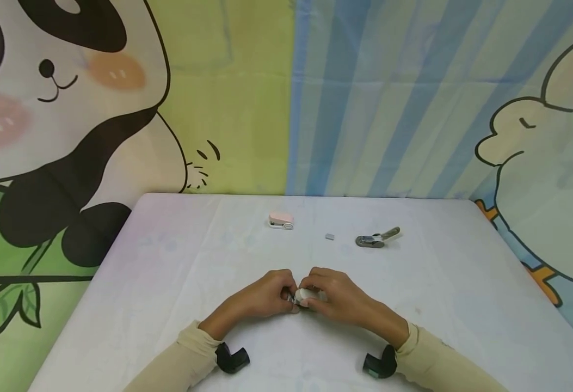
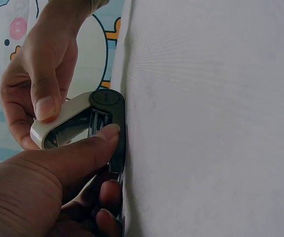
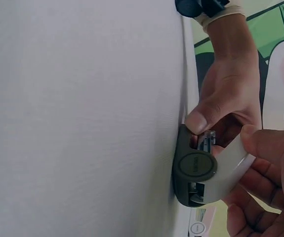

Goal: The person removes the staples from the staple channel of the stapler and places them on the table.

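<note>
A small stapler point(image 1: 307, 295) with a white top arm and a dark grey base stands on the table between both hands, its arm swung up from the base. My left hand point(image 1: 272, 294) pinches the base; in the left wrist view its thumb point(image 2: 107, 132) lies by the metal staple channel point(image 2: 96, 121). My right hand point(image 1: 337, 294) grips the white top arm point(image 3: 230, 168) between thumb and fingers. A spring shows inside the raised arm in the left wrist view.
Farther back on the white-covered table are a pink stapler point(image 1: 281, 220), a small grey block point(image 1: 330, 237) and a second grey stapler point(image 1: 374, 239) with its arm raised. A cartoon-printed cloth point(image 1: 247, 109) hangs behind the table's far edge.
</note>
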The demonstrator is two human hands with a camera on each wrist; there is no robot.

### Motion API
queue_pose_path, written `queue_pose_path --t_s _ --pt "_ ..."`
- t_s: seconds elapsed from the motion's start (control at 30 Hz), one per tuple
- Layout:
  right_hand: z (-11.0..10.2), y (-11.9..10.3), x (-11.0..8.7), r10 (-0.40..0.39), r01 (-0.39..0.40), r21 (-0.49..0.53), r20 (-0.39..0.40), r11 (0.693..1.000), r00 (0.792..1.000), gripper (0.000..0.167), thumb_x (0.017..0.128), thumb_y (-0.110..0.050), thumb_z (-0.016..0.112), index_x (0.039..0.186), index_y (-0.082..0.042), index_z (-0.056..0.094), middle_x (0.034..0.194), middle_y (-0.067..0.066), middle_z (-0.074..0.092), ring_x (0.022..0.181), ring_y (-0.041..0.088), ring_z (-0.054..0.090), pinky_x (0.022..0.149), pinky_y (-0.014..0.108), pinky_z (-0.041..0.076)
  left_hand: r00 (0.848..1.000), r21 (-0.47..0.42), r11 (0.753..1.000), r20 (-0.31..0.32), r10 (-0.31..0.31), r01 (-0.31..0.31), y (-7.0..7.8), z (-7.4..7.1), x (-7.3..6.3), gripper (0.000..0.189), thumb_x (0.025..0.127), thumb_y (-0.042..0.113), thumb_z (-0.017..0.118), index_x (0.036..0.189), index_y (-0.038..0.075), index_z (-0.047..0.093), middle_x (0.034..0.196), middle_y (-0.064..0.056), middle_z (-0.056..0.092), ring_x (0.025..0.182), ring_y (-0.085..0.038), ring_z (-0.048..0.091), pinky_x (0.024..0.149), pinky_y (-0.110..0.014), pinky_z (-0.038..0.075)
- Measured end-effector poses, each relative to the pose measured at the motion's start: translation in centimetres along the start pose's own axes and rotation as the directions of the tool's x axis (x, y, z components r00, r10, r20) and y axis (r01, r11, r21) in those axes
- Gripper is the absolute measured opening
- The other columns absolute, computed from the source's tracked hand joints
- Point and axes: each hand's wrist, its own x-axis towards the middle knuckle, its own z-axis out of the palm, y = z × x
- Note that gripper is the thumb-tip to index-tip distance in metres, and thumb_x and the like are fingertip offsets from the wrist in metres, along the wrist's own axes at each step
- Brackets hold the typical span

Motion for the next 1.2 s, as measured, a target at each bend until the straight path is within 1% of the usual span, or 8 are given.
queue_pose_path --t_s 0.13,0.3,0.4,0.5,0.6,0.9,1.07,1.2 --pt "0.0 0.1 -0.2 0.007 -0.006 0.016 -0.015 1.0 1.0 0.023 0.085 -0.016 0.077 0.104 -0.01 0.067 0.091 -0.007 0.058 0.081 0.006 0.058 0.07 0.023 0.05 1.0 -0.006 1.0 0.001 0.004 -0.004 0.0 -0.1 0.0 0.017 0.078 0.009 0.081 0.081 0.014 0.065 0.08 0.001 0.052 0.069 -0.007 0.05 0.062 -0.022 0.043" --pt "-0.2 0.2 -0.4 0.037 -0.036 0.053 -0.02 0.998 0.999 0.026 0.085 -0.017 0.078 0.108 -0.01 0.066 0.094 -0.007 0.059 0.084 0.007 0.059 0.071 0.025 0.051 1.0 -0.004 1.0 -0.01 0.017 -0.018 -0.1 0.0 0.1 0.017 0.078 0.007 0.081 0.082 0.013 0.066 0.079 0.001 0.052 0.069 -0.008 0.05 0.062 -0.023 0.043" --pt "-0.4 0.2 -0.4 0.048 -0.046 0.073 -0.015 0.996 0.999 0.029 0.085 -0.014 0.077 0.111 -0.007 0.068 0.093 -0.008 0.058 0.081 0.007 0.058 0.068 0.024 0.05 1.0 -0.007 1.0 -0.009 0.013 -0.013 -0.2 0.1 0.1 0.017 0.078 0.007 0.081 0.083 0.013 0.067 0.08 0.001 0.052 0.07 -0.008 0.05 0.063 -0.023 0.044" --pt "-0.6 0.2 -0.4 0.039 -0.037 0.083 -0.021 0.996 0.999 0.028 0.085 -0.012 0.076 0.111 -0.006 0.07 0.091 -0.008 0.057 0.076 0.01 0.055 0.062 0.025 0.049 1.0 -0.018 1.0 -0.008 0.006 -0.006 -0.2 0.1 0.0 0.017 0.078 0.006 0.081 0.084 0.013 0.067 0.081 0.001 0.053 0.07 -0.007 0.051 0.063 -0.023 0.044" --pt "-0.6 0.2 -0.5 0.021 -0.018 0.095 -0.031 0.995 0.999 0.024 0.084 -0.012 0.076 0.107 -0.007 0.072 0.089 -0.009 0.056 0.074 0.012 0.054 0.059 0.027 0.048 1.0 -0.029 1.0 -0.006 0.0 -0.001 -0.2 0.2 0.0 0.017 0.078 0.006 0.081 0.084 0.013 0.067 0.081 0.001 0.053 0.07 -0.007 0.051 0.063 -0.023 0.044" --pt "-1.2 0.5 -1.0 -0.005 0.013 0.128 -0.059 0.992 0.998 0.025 0.082 -0.01 0.078 0.106 -0.005 0.071 0.087 -0.006 0.06 0.078 0.013 0.059 0.064 0.03 0.05 1.0 -0.008 1.0 0.002 -0.007 0.007 0.0 0.0 -0.1 0.015 0.078 0.006 0.08 0.084 0.013 0.068 0.08 0.002 0.052 0.069 -0.006 0.049 0.062 -0.022 0.043" --pt "-1.7 0.7 -1.6 0.028 -0.022 0.116 -0.046 0.993 0.999 0.026 0.08 -0.009 0.078 0.104 -0.008 0.07 0.087 -0.009 0.059 0.078 0.011 0.057 0.063 0.029 0.05 1.0 -0.014 1.0 0.002 -0.009 0.009 0.1 0.0 0.0 0.015 0.078 0.006 0.08 0.085 0.013 0.069 0.08 0.003 0.052 0.07 -0.006 0.05 0.062 -0.022 0.043" --pt "-2.3 0.8 -2.0 0.072 -0.07 0.117 -0.008 0.991 0.997 0.026 0.079 -0.01 0.078 0.103 -0.01 0.068 0.089 -0.012 0.058 0.077 0.01 0.056 0.064 0.028 0.05 1.0 -0.015 1.0 0.002 -0.016 0.016 0.0 0.1 0.0 0.015 0.078 0.007 0.08 0.084 0.015 0.069 0.08 0.003 0.053 0.069 -0.006 0.049 0.061 -0.02 0.042"
